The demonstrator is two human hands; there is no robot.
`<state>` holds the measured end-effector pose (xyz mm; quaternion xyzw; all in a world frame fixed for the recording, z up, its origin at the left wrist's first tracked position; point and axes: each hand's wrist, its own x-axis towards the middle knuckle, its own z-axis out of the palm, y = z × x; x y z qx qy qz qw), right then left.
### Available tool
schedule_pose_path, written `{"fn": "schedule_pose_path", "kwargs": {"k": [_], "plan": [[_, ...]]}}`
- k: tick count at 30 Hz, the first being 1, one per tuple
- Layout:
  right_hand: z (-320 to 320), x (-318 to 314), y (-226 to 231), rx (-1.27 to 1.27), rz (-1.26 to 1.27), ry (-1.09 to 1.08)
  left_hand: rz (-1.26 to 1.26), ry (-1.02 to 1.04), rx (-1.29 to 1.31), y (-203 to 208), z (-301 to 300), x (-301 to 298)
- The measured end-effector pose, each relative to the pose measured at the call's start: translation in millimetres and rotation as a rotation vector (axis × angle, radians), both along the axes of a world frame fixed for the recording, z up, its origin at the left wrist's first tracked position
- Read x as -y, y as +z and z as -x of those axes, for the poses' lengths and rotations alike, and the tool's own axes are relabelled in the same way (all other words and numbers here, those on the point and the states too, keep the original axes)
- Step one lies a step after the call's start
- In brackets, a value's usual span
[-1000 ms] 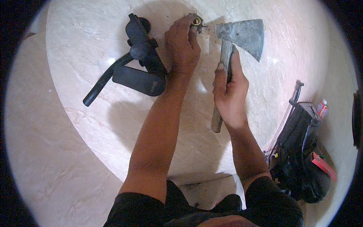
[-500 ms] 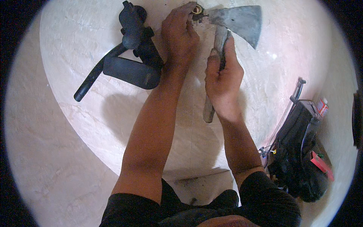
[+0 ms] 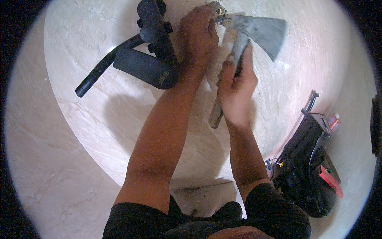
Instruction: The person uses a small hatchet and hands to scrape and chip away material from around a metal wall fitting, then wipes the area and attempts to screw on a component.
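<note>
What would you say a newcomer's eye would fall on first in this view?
Probably the grey-headed hatchet gripped in the right hand, upper centre-right. Next, the left hand at a small brass-coloured ring near the top, with a bulky black fixture to its left. A black bag shows at lower right.

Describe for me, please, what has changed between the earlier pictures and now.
The right hand has brought the axe nearer the brass ring, and its handle leans more, lower end swung left. The view also shifted slightly. Nothing was taken up or let go: the right hand still grips the axe, and the left hand stays at the ring.
</note>
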<state>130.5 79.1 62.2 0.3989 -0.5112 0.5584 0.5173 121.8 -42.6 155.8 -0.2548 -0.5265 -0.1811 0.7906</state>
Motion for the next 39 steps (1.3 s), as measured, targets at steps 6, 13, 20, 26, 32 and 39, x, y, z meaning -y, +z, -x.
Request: {"fn": "schedule_pose_path", "kwargs": {"k": [6,13,20,26,32,39], "plan": [[-4.7,7.7,-6.1,0.009,0.015,-0.025,-0.017,0.029,-0.134,3.1,34.5,12.3],[1.0,10.4,0.4,0.038,0.005,-0.017,-0.093,0.02,0.126,-4.6,-1.7,-0.6],[0.9,18.5,3.0,0.004,-0.014,-0.138,-0.046,0.003,0.055,-4.3,-1.3,0.9],[-7.6,11.8,-8.3,0.047,0.055,0.045,-0.036,-0.006,0.053,-6.7,-8.9,-5.8],[-7.5,10.2,-9.1,0.087,0.009,0.023,-0.096,-0.01,0.127,-4.0,0.7,-0.7],[-10.3,10.3,5.4,0.07,-0.045,-0.035,-0.086,-0.022,0.083,-4.2,-3.8,-6.9]]}}
